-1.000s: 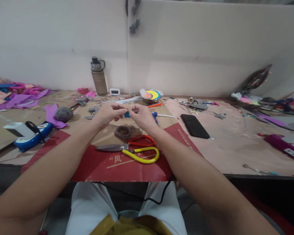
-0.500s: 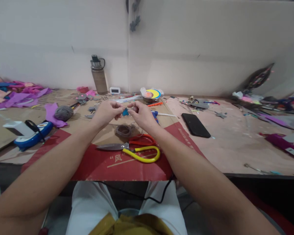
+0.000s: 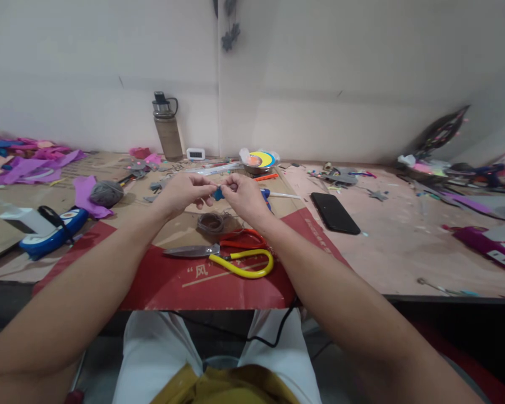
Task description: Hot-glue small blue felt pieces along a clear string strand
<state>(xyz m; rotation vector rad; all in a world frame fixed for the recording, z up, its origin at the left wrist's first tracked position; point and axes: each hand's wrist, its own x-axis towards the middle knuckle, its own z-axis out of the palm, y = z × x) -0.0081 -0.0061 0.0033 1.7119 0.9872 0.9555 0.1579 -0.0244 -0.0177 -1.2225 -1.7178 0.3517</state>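
Observation:
Over the middle of the table my right hand point(image 3: 244, 197) pinches a small blue piece point(image 3: 217, 193), perhaps felt, mostly covered by the fingers. My left hand point(image 3: 187, 195) meets it from the other side, thumb and forefinger pressed together. What the left fingertips grip is too small to make out. Below the hands lies a coil of grey yarn point(image 3: 211, 223) on cardboard. Nearer to me, a pair of scissors point(image 3: 239, 255) with one red and one yellow handle rests on a red printed sheet point(image 3: 235, 294), blades pointing left.
A blue-and-white power strip point(image 3: 53, 238) and a grey yarn ball point(image 3: 106, 193) are on the left. Right of my hands lies a black phone point(image 3: 335, 213). Behind stand a water bottle point(image 3: 167, 132), a small clock point(image 3: 196, 154) and a bowl point(image 3: 258, 168). A blue glue gun point(image 3: 266, 196) is partly hidden.
My left fingers have loosened and spread somewhat, and less of the blue piece shows between the hands. The whole view has shifted slightly.

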